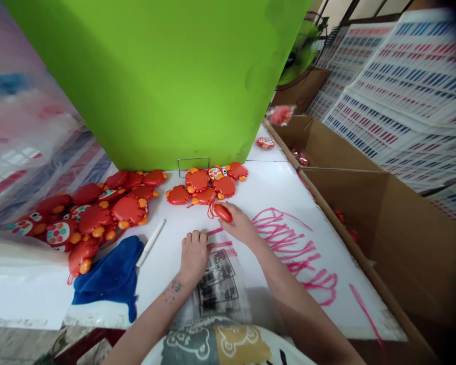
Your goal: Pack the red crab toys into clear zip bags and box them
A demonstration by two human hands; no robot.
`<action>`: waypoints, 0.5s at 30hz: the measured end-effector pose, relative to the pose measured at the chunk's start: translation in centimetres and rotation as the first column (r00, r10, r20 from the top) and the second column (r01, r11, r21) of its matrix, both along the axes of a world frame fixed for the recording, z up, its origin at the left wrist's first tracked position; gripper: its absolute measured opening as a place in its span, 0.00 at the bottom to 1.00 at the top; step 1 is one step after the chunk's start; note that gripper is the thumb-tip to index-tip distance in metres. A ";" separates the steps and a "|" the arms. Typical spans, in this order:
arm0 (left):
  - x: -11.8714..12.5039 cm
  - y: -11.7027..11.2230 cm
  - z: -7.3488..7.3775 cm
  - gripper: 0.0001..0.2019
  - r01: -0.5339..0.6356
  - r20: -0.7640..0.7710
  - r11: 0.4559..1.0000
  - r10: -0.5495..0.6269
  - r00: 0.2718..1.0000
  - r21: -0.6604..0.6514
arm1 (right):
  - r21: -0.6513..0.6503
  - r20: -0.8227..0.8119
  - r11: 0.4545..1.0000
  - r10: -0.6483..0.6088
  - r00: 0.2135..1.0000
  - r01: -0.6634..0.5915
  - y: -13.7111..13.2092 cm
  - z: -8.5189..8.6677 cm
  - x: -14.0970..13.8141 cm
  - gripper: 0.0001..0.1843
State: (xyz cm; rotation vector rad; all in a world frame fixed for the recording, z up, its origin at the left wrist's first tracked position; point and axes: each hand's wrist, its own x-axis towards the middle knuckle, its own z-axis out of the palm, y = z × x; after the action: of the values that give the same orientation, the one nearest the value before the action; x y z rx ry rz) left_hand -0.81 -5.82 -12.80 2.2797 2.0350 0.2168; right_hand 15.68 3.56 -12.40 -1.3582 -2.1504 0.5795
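Observation:
My right hand [238, 223] is closed round a red crab-shaped toy [222, 212] with a thin red cord, just in front of a small cluster of the same toys [207, 186]. My left hand [193, 255] lies on a clear plastic bag with black print [218, 284], fingers curled and pressing its top edge to the white table [273, 192]. A bigger heap of red and orange toys [91, 215] lies to the left.
A green panel [163, 81] stands at the back of the table. A white marker [151, 242] and a blue cloth [112, 276] lie left of my hands. Open cardboard boxes [395, 223] line the right side, printed sheets behind them. Pink scribbles mark the tabletop.

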 end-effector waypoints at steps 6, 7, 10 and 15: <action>0.3 0.1 -0.2 0.09 -0.009 -0.002 1.000 0.009 1.000 -0.028 | -0.220 -0.098 0.937 -0.296 0.950 0.270 0.1 1.5 3.1 0.20; 0.3 0.0 -0.3 0.09 0.003 -0.001 1.000 -0.003 1.000 -0.020 | -0.229 -0.079 0.928 -0.319 0.944 0.295 0.1 1.7 3.7 0.20; 0.2 -0.3 -0.5 0.10 0.058 0.028 0.998 -0.059 0.998 0.032 | -0.277 -0.043 0.913 -0.323 0.945 0.299 -0.3 2.3 5.2 0.17; 0.0 -0.7 -0.8 0.10 0.099 0.151 0.993 -0.107 0.983 0.058 | -0.546 -0.253 0.830 -0.292 0.923 0.113 -1.5 3.1 6.0 0.16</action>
State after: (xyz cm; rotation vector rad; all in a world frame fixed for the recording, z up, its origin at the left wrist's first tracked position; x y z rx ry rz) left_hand -0.86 -6.56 -13.61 2.3103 1.8522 0.4272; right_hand 21.73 2.03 -9.26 -1.6055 -1.6038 1.2742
